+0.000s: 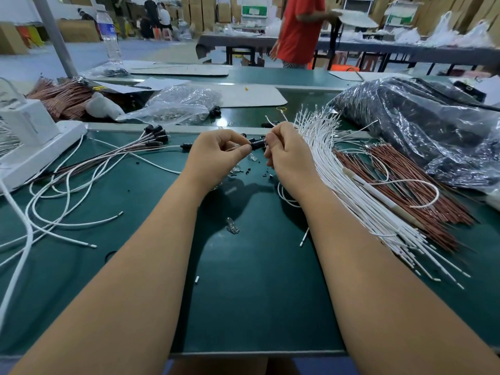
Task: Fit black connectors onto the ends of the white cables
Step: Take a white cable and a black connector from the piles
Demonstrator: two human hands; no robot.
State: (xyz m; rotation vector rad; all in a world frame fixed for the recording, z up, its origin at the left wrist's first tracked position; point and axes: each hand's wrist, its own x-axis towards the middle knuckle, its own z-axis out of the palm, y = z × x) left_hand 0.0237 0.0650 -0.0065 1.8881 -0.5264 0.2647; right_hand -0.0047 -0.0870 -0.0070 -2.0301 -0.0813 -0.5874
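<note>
Above the middle of the green mat (243,280), both hands meet around a black connector (257,143). My left hand (216,154) pinches its left end with curled fingers. My right hand (284,152) grips its right end, and a white cable loops out below that wrist (286,197). A fanned bundle of white cables (351,190) lies just right of my right hand. To the left lie cables with black connectors fitted on their ends (158,132). Small black bits (243,171) are scattered under the hands.
Brown wires (411,190) lie right of the white bundle, below a large plastic bag of black parts (422,131). A white box (32,136) stands at the left edge. A clear bag (178,104) and a bottle (109,36) sit behind. A person in red (300,31) stands beyond.
</note>
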